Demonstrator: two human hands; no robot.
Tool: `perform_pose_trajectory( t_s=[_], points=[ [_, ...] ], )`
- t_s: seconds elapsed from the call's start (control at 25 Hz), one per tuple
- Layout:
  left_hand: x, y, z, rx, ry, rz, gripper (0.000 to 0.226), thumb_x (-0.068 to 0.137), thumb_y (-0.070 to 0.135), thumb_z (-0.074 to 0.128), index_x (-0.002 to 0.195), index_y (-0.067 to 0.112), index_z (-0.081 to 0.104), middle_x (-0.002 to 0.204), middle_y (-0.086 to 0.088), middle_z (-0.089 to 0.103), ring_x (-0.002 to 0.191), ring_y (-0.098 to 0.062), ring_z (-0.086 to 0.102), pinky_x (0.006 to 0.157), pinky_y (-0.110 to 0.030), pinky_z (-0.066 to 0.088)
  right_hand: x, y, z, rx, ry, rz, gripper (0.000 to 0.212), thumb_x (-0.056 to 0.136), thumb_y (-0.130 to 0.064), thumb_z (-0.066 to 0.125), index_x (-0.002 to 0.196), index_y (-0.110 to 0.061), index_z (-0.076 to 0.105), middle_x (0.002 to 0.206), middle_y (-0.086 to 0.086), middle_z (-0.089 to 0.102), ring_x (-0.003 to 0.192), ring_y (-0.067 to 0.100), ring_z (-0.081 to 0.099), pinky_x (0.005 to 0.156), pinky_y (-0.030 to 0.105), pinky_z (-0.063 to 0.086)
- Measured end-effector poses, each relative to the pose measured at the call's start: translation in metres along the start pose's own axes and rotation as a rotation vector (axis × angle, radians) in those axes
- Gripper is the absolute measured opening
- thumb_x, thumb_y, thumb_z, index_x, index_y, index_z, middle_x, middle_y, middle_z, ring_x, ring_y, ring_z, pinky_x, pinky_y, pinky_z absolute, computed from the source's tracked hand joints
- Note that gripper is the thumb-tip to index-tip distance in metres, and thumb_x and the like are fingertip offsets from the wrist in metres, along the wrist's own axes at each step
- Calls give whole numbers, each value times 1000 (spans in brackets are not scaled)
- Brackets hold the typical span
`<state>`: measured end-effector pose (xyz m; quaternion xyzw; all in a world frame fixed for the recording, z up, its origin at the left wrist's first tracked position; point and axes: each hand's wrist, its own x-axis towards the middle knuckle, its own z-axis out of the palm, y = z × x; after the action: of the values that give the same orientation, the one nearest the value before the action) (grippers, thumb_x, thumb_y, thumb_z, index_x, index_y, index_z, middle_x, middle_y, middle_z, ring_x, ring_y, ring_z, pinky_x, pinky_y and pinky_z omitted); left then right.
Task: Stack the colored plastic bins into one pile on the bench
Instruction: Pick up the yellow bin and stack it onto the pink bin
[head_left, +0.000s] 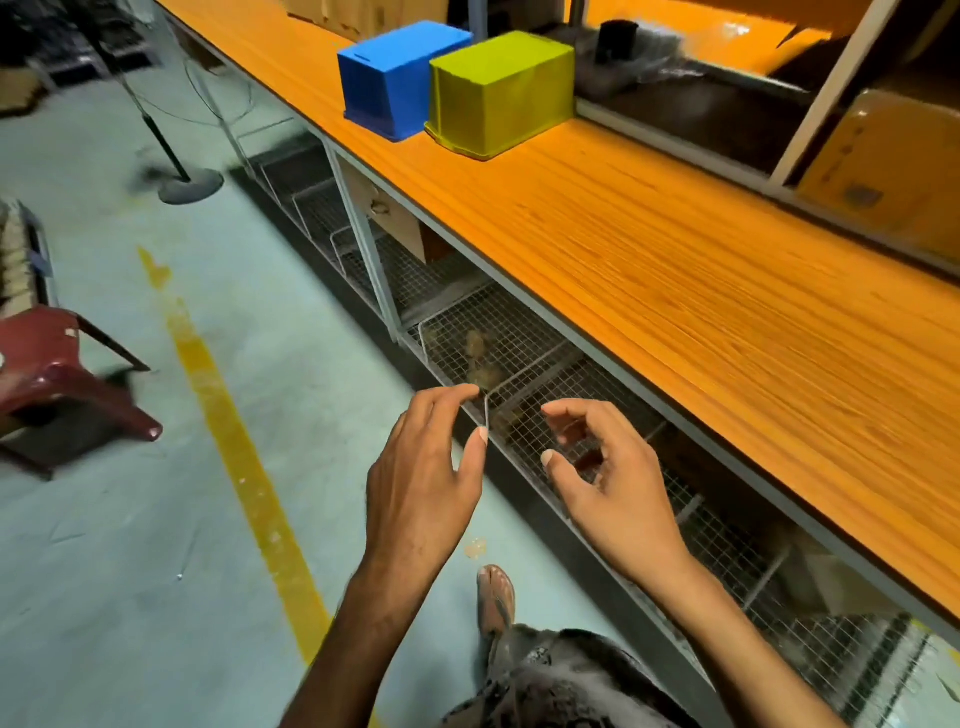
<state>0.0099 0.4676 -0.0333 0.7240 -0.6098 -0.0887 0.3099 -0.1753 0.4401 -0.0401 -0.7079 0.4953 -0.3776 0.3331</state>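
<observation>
Blue bin and yellow-green bin are set upside down, side by side, far along the orange bench, unstacked. Nothing is held: left hand and right hand are seen in a loose, open grip. One could be tipped onto the grey floor by a skewed placement.

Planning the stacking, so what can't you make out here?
Head view only:
Insides of the blue bin and yellow bin: both sit mouth down on the bench.
Lumps in the wire basket below: dim, blurred.
Black object behind the yellow bin: blurred.
Shelf at right: cut by the frame edge.
</observation>
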Motion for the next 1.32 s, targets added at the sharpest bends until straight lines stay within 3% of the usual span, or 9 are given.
perform_pose_trajectory(
  t_s=[0.12, 0.24, 0.44, 0.6, 0.68, 0.76, 0.92, 1.32],
  points=[
    [69, -35, -4, -22, 15, -39, 35, 97, 38, 61, 130, 43, 52, 129, 24, 52, 116, -5, 60, 76, -32, 54, 77, 4, 30, 18, 5, 0, 41, 88, -12, 73, 119, -36, 63, 109, -16, 62, 102, 7, 62, 86, 24, 50],
    [133, -62, -16, -54, 43, -48, 34, 96, 38, 61, 129, 44, 52, 128, 25, 53, 115, -5, 60, 79, -38, 57, 148, -7, 57, 51, -15, -9, 40, 88, -12, 73, 119, -35, 63, 110, -16, 62, 102, 4, 61, 86, 17, 49],
    [239, -107, -26, -104, 57, -59, 32, 97, 38, 61, 127, 43, 54, 125, 25, 53, 109, -1, 60, 80, -36, 58, 256, -24, 102, 52, -22, -28, 37, 90, -16, 71, 122, -32, 62, 114, -16, 60, 106, 0, 58, 88, 18, 49],
    [330, -154, -26, -123, 2, 17, 33, 97, 37, 62, 128, 43, 54, 124, 25, 54, 107, 2, 58, 76, -25, 54, 334, -27, 147, 73, 62, 7, 38, 89, -14, 71, 121, -32, 63, 115, -16, 61, 107, 2, 60, 88, 21, 52],
    [377, -181, -28, -126, -36, 62, 35, 97, 36, 63, 130, 41, 54, 125, 24, 54, 105, 4, 57, 72, -11, 43, 370, -26, 174, 67, 111, 27, 38, 89, -13, 71, 120, -33, 63, 115, -17, 61, 106, 2, 60, 87, 24, 53],
    [426, -206, -34, -141, -69, 104, 37, 96, 34, 63, 132, 38, 55, 126, 22, 54, 107, 3, 57, 74, -7, 38, 406, -29, 202, 62, 174, 59, 39, 89, -12, 72, 119, -35, 63, 115, -18, 61, 104, 2, 61, 84, 26, 55],
    [514, -234, -43, -226, -146, 187, 41, 96, 31, 65, 136, 34, 56, 130, 18, 56, 113, 0, 57, 87, -22, 48, 465, -41, 232, 103, 292, 125, 39, 89, -9, 71, 117, -35, 63, 117, -16, 63, 102, 2, 63, 75, 20, 53],
    [678, -228, 34, -408, -259, 235, 42, 95, 35, 66, 134, 37, 52, 130, 18, 51, 115, -1, 56, 84, -41, 59, 606, 1, 229, 33, 463, 195, 38, 88, -9, 73, 117, -32, 63, 114, -15, 65, 100, 2, 63, 69, 19, 52]
  ],
)
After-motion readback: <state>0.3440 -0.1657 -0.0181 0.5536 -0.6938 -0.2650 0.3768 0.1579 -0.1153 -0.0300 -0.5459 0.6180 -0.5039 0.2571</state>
